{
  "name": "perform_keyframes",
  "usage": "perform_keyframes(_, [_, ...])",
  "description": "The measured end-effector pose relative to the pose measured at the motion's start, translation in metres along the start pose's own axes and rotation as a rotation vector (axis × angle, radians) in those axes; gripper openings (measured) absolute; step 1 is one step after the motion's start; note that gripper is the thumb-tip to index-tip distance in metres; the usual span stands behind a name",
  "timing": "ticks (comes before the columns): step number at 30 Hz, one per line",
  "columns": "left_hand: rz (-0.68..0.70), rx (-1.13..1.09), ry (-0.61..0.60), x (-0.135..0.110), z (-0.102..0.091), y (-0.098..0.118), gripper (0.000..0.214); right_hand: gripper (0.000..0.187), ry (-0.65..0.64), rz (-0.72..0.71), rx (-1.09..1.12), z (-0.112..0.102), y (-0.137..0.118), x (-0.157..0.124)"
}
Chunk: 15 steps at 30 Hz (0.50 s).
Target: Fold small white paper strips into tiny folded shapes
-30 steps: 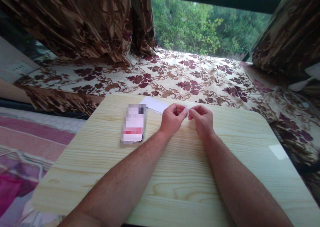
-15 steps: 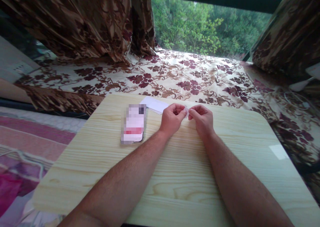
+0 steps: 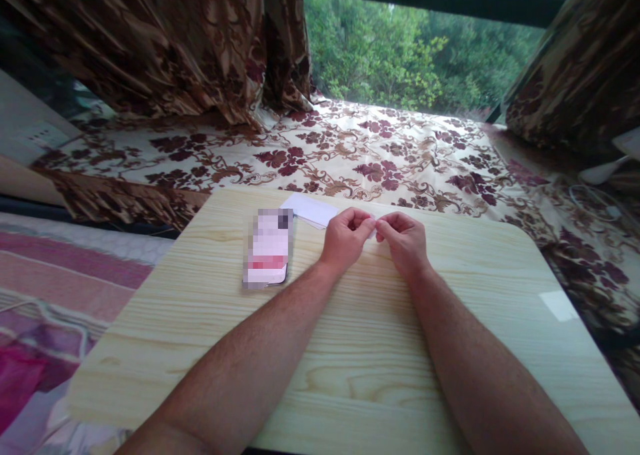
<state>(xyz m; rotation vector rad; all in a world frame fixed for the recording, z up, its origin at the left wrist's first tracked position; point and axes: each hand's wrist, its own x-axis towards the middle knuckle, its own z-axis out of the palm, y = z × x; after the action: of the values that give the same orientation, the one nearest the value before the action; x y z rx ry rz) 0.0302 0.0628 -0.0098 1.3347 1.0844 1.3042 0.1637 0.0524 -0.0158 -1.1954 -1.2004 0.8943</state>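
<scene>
Small whitish piece (image 3: 373, 229) — between fingers (image 3: 387, 229) of left hand (image 3: 344, 241) and right hand (image 3: 408, 243).

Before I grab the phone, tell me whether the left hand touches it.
Apart: the head view shows bare tabletop between the left hand and the phone.

The fingers of the left hand (image 3: 345, 241) and right hand (image 3: 404, 238) partly hide a pale scrap (image 3: 373, 227), too small to identify. Whether the left hand touches the paper (image 3: 311, 209) cannot be told. Pixel blocks blur the phone (image 3: 269, 245). The bottom edge cuts off both forearms and the table (image 3: 360, 388); side edges crop the bed (image 3: 65, 261) and both curtains (image 3: 200, 41).
</scene>
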Motion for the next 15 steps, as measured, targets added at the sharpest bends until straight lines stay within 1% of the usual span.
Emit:
perform_keyframes(8, [0.057,0.036,0.001,0.0003,-0.0009,-0.0023,0.018,0.018,-0.022,-0.003,-0.007,0.0015,-0.0016,-0.0006])
perform_keyframes(15, [0.061,0.084,0.010,0.0007,-0.0012,-0.0016,0.017,0.016,-0.028,-0.003,-0.019,0.0023,-0.0042,-0.0016])
